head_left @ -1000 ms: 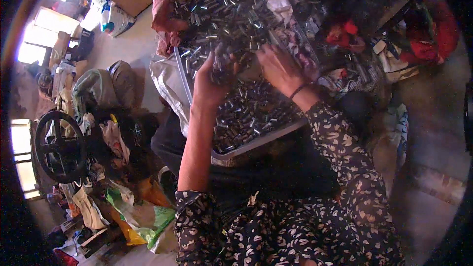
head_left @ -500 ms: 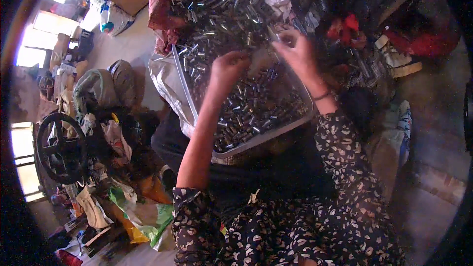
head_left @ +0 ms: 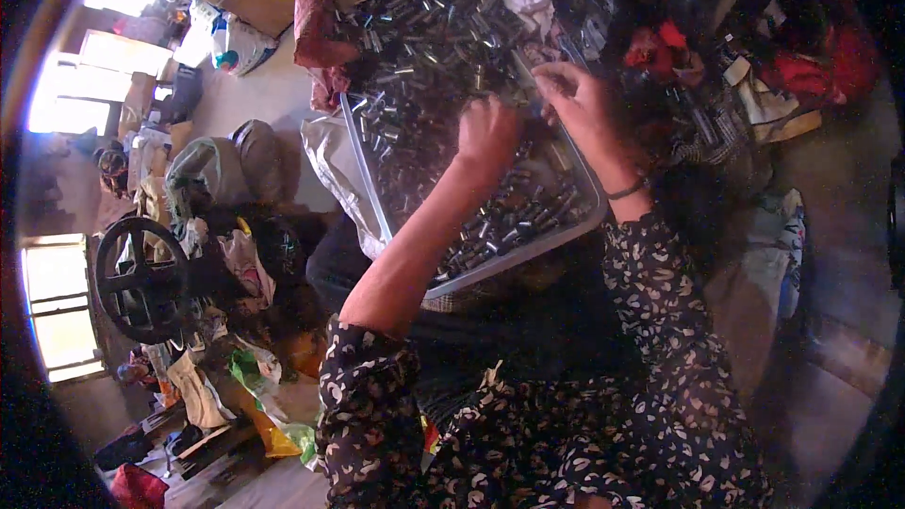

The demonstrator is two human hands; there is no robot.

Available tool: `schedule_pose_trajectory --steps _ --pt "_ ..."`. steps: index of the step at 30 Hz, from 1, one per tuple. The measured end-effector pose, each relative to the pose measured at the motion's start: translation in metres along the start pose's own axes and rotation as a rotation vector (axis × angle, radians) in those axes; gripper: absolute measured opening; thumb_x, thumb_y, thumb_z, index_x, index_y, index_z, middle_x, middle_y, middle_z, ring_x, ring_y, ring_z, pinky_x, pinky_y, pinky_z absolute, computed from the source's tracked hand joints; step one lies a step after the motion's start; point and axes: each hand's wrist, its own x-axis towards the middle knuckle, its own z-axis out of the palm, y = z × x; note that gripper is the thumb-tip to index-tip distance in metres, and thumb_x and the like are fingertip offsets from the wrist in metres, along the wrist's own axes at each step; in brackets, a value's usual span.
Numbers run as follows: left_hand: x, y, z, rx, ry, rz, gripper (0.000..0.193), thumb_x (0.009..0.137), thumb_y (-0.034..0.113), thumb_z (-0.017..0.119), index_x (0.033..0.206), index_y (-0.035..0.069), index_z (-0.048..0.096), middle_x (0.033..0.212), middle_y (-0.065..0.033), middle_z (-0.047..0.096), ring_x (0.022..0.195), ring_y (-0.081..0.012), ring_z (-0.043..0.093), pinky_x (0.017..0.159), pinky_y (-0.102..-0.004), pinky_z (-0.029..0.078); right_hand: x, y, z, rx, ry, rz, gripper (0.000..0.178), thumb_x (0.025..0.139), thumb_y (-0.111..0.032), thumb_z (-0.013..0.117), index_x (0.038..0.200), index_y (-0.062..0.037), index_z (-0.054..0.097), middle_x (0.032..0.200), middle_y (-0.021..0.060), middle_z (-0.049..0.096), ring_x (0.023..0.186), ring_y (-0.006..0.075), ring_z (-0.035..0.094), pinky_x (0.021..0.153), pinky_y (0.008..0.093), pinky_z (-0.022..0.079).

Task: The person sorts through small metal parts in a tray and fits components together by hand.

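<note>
A clear plastic tub (head_left: 514, 269) sits in front of me, holding many small shiny metal cylinders (head_left: 528, 217) that look like short tubes. My left hand (head_left: 490, 132) is above the middle of the tub, fingers curled closed and slightly blurred; whatever they hold is hidden. Close to the tub's right side, my right hand (head_left: 586, 104) has its thumb and fingers drawn together in a pinch. Anything between them is too small to make out. More metal cylinders (head_left: 429, 0) are heaped beyond the hands.
Red cloth (head_left: 316, 9) hangs by the heap's far left, and a white sack (head_left: 330, 165) lies against the tub's left side. A black spoked wheel (head_left: 141, 278) stands at left among bags and clutter. Red fabric (head_left: 660, 47) and dark items lie to the right.
My left hand has moved right, across the tub toward my right hand. My right hand has shifted slightly, its fingers closer together. The whole view has turned a little.
</note>
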Motion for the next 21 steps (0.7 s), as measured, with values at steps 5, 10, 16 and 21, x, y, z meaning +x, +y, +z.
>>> schedule_pose_trajectory --steps 5,10,16,21 --pt "-0.001 0.006 -0.006 0.085 -0.029 0.113 0.022 0.067 0.009 0.053 0.088 0.003 0.054 0.089 -0.0137 0.052 0.079 -0.0244 0.054 0.061 -0.0327 0.047 -0.001 -0.002 -0.002 0.025 -0.033 0.028 0.020 0.074 -0.020 0.059 0.086 -0.0045 0.057 0.060 0.0013 0.054 0.046 0.0061 0.047 0.043 0.0198 0.038" --pt "-0.011 0.002 -0.010 -0.082 0.097 0.119 0.024 0.067 0.006 0.051 0.090 0.004 0.053 0.085 -0.0126 0.054 0.074 -0.0257 0.055 0.060 -0.0342 0.047 -0.004 -0.008 0.000 0.027 -0.083 0.052 0.022 0.073 -0.021 0.060 0.085 -0.0026 0.057 0.062 0.0028 0.056 0.049 0.0072 0.050 0.046 0.0210 0.039" --pt "-0.021 -0.026 -0.018 -1.473 0.013 -0.441 0.027 0.073 0.012 0.057 0.096 -0.001 0.053 0.074 -0.0027 0.059 0.062 -0.0098 0.055 0.052 -0.0239 0.044 -0.004 -0.007 -0.001 -0.238 -0.049 -0.122 0.024 0.073 -0.025 0.058 0.082 -0.0019 0.058 0.070 0.0087 0.059 0.061 0.0153 0.056 0.056 0.0266 0.043" --pt "-0.036 -0.030 -0.019 -2.035 -0.028 -0.531 0.029 0.077 0.010 0.051 0.105 0.001 0.048 0.086 -0.0025 0.057 0.072 -0.0078 0.054 0.059 -0.0205 0.043 -0.006 -0.007 0.004 -0.361 -0.179 -0.076 0.020 0.075 -0.014 0.057 0.087 0.0017 0.056 0.083 0.0082 0.059 0.074 0.0111 0.054 0.066 0.0242 0.044"
